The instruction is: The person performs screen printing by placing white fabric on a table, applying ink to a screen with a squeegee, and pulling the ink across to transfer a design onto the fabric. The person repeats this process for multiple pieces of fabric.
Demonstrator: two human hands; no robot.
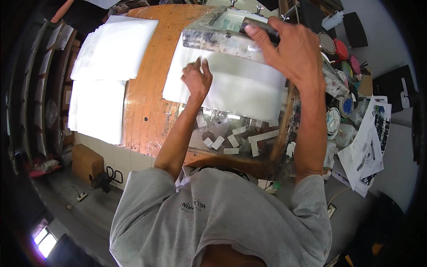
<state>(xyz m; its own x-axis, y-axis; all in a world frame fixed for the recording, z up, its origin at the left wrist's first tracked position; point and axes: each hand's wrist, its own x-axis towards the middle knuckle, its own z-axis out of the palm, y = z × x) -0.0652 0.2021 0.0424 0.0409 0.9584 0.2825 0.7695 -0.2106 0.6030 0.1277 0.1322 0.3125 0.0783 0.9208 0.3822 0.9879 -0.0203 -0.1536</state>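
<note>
A screen-printing frame [222,41], tape-covered and ink-stained, stands tilted up over the table's far side. My right hand [291,51] is closed around the dark handle of a squeegee [259,29] at the frame's near edge; the squeegee's blade is hidden. Beneath the frame lies a white translucent sheet [240,84], its far part covered by the frame. My left hand [197,79] hovers over or rests on the sheet's left part, fingers apart and slightly bent, holding nothing; whether the fingertips touch it I cannot tell.
Two stacks of white sheets [113,51] [97,111] lie on the wooden table [144,98] at left. Several pale tape pieces [232,140] stick to the glass nearest me. Paint cans [332,122] and loose printed papers [364,149] crowd the right. Shelves [44,75] stand far left, near another person's arm [61,11].
</note>
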